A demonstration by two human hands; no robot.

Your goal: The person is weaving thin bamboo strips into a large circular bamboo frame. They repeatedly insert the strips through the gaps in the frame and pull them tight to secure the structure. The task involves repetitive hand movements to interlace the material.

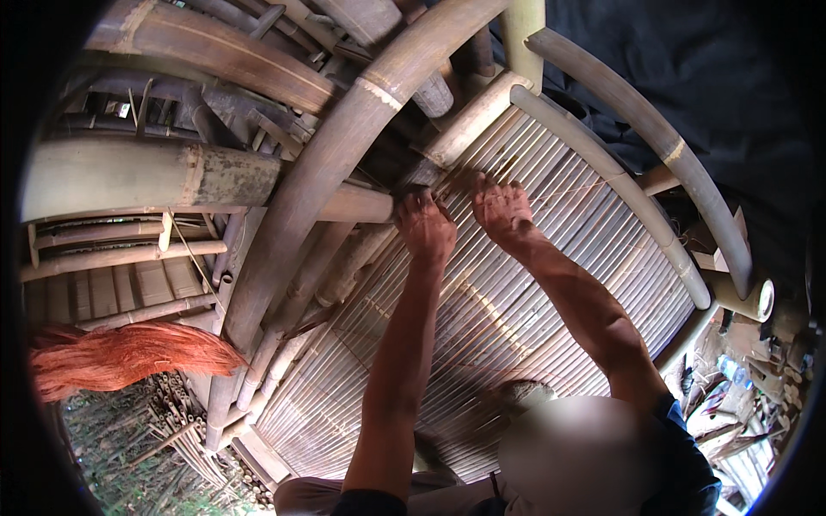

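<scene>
Bamboo slats seemingly touch the right fingers.

Bamboo workshop: piled poles, slatted panel.

No readable text, label, brand, number or sign on any surface in view.

We see a broad slatted bamboo panel, its thin, pale brown strips running parallel with narrow gaps, lying alongside a thick, round bamboo rail
</scene>
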